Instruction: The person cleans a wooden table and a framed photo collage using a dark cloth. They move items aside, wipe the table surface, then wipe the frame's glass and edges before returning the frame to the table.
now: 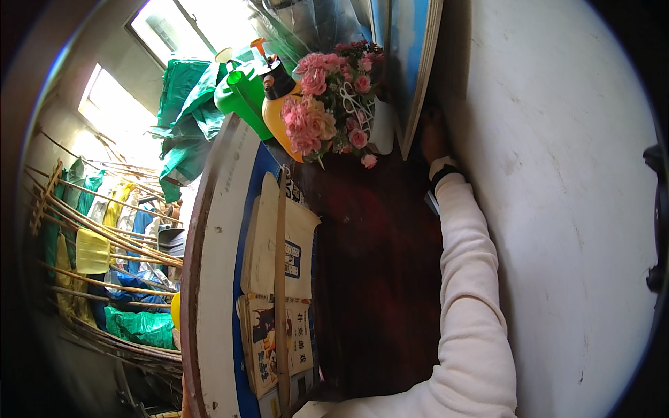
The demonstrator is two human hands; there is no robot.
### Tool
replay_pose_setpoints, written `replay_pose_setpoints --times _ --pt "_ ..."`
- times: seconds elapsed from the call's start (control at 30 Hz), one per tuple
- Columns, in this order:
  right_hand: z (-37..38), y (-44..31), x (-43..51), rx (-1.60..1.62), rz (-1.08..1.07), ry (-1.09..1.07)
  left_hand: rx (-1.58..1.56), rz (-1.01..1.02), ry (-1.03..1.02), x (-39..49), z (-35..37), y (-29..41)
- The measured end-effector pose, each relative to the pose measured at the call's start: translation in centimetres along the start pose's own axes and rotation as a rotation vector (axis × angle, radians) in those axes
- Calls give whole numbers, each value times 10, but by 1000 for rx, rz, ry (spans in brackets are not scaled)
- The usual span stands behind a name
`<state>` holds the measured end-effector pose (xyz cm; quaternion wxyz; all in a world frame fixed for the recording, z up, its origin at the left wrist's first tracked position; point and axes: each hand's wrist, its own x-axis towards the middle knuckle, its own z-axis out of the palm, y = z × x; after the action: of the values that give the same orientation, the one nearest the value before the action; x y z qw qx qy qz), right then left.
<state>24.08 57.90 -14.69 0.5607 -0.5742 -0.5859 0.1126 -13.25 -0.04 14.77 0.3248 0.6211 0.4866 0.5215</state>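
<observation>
My right arm, in a cream sleeve, reaches up along the white wall. My right hand (435, 137) is in deep shadow in the narrow gap between that wall (543, 172) and the edge of a blue-faced board (414, 78). Its fingers are too dark to make out, as is anything they may hold. A dark band circles the wrist. Just below the wrist, a small pale-edged item (432, 202) shows beside the sleeve. A dark reddish surface (376, 271) spreads left of the forearm. My left hand is out of view.
Pink artificial flowers (313, 117), an orange pump sprayer (277, 112) and a green watering can (245, 96) stand beside the board. Worn books (300, 334) lie under a wooden strip (281, 261). Left of a brown-rimmed white panel (219, 261) are long-handled tools, a yellow shovel (93, 251) and sacks.
</observation>
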Motion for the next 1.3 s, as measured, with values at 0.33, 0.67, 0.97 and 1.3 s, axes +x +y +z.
replay_pose_setpoints --times 0.33,0.67,0.97,1.3 --pt "30 51 31 -564 -14 -704 -17 -83 -150 2 -18 9" --pt "-26 13 -8 -771 -80 -829 -33 -200 -7 14 -2 3" --pt "-97 -36 -114 -740 -88 -748 -150 -175 112 12 12 1" --pt "-199 -147 -304 -662 -76 -635 45 -178 -96 13 3 12"
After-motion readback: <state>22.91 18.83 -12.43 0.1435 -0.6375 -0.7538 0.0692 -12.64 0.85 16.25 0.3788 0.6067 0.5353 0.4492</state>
